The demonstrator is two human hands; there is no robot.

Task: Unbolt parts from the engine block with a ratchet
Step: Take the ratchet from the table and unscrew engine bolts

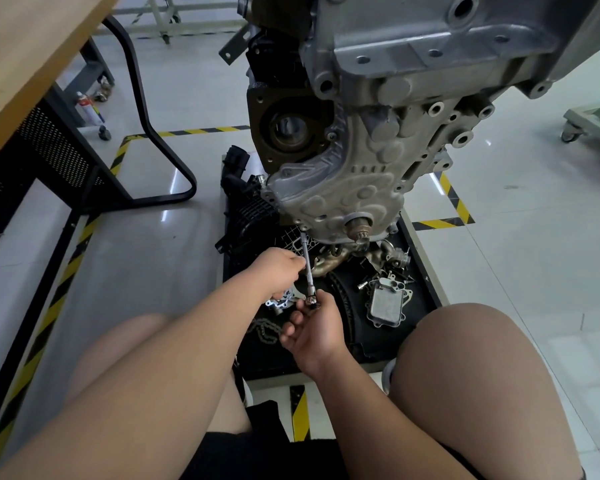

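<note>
The person's right knee (465, 358) is nearest. The right hand (314, 329) pinches the ratchet (305, 245) at its head. The left hand (278, 271) grips its shaft, tip on the engine block (361, 150) lower edge, above the tray (425, 271).

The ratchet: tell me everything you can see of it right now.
The ratchet is slim, bright metal: a long straight extension bar with a small head at its near end. It points away from the person, its far tip seated at a bolt point on the lower left edge of the grey engine cover. The left hand grips the bar midway. The right hand holds the head, hiding any handle.
</note>
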